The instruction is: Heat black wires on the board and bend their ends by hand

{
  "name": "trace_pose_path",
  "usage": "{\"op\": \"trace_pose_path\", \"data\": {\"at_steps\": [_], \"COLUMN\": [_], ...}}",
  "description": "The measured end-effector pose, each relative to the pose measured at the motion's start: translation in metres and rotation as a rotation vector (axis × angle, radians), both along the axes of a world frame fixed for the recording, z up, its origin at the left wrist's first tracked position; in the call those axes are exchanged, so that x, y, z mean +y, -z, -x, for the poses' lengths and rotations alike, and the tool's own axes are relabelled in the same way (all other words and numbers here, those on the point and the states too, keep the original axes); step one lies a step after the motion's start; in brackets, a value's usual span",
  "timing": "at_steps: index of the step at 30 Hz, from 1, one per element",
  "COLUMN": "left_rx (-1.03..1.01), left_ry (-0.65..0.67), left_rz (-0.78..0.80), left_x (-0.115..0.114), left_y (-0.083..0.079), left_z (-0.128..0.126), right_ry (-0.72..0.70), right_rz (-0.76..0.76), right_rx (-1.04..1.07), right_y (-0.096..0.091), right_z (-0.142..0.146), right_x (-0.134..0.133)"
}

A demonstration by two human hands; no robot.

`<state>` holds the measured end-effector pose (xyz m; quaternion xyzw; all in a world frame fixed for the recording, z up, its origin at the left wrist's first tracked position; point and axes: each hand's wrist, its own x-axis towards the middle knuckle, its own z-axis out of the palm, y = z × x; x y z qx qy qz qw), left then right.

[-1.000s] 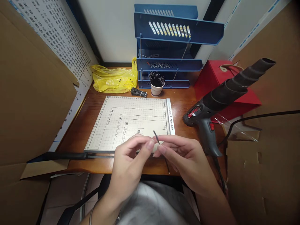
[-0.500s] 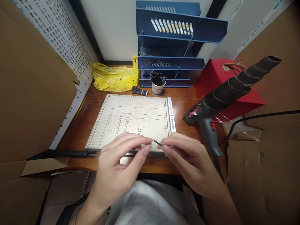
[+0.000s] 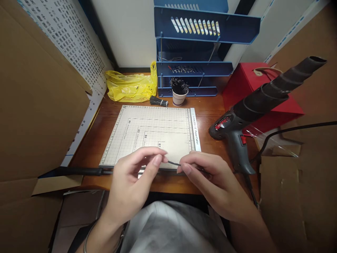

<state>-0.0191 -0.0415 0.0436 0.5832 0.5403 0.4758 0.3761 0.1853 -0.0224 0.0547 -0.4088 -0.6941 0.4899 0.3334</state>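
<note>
Both hands meet over the near edge of a paper cutter board [image 3: 147, 123]. My right hand [image 3: 207, 177] pinches a thin black wire [image 3: 173, 163] that lies nearly level and points left. My left hand [image 3: 137, 179] has thumb and forefinger closed at the wire's left tip. The rest of the wire is hidden inside my right fingers. The cutter's black blade handle [image 3: 79, 171] lies along the board's near side, just left of my left hand.
A black heat gun [image 3: 252, 109] stands at the right with its cord trailing. Behind it is a red box [image 3: 263, 95]. At the back are a blue tiered tray [image 3: 195, 45], a paper cup of black wires [image 3: 179, 92], a loose wire bundle [image 3: 159, 102] and a yellow bag [image 3: 131, 86]. Cardboard walls flank both sides.
The wire has tipped from pointing up to lying nearly level. Both hands have dropped slightly toward the board's near edge, and the left fingers have closed on the wire's tip.
</note>
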Motion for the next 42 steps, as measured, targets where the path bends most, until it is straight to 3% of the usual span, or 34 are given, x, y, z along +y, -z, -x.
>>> {"op": "trace_pose_path", "data": {"at_steps": [5, 11, 14, 16, 21, 27, 30, 35, 42], "left_rx": [-0.124, -0.335, -0.357, -0.315, -0.376, -0.457, -0.401, -0.195, 0.097], "left_ry": [0.050, -0.213, -0.270, -0.236, 0.027, 0.079, 0.056, -0.112, 0.120], "left_rz": [0.117, 0.033, 0.024, 0.047, 0.172, 0.147, 0.114, -0.008, -0.067], "left_x": [0.000, 0.006, 0.006, 0.004, 0.001, 0.004, 0.003, 0.000, -0.001], "left_y": [0.001, 0.009, 0.013, 0.012, 0.007, 0.009, 0.012, 0.014, 0.004], "left_z": [-0.007, -0.003, -0.002, -0.004, -0.014, -0.020, -0.020, -0.011, 0.004], "right_ry": [-0.019, 0.031, 0.059, 0.058, 0.052, 0.019, 0.021, 0.051, -0.003], "right_rz": [0.018, -0.004, -0.004, 0.006, 0.032, 0.082, 0.058, -0.032, -0.148], "right_rx": [-0.005, -0.019, -0.009, 0.008, 0.062, 0.116, 0.123, 0.045, -0.075], "right_y": [0.002, 0.000, 0.000, 0.001, 0.003, 0.007, 0.008, 0.007, 0.003], "right_z": [0.002, -0.001, -0.002, -0.002, 0.002, 0.003, 0.003, -0.003, -0.009], "right_x": [0.001, 0.000, 0.000, 0.000, 0.000, -0.002, -0.002, -0.001, 0.002]}}
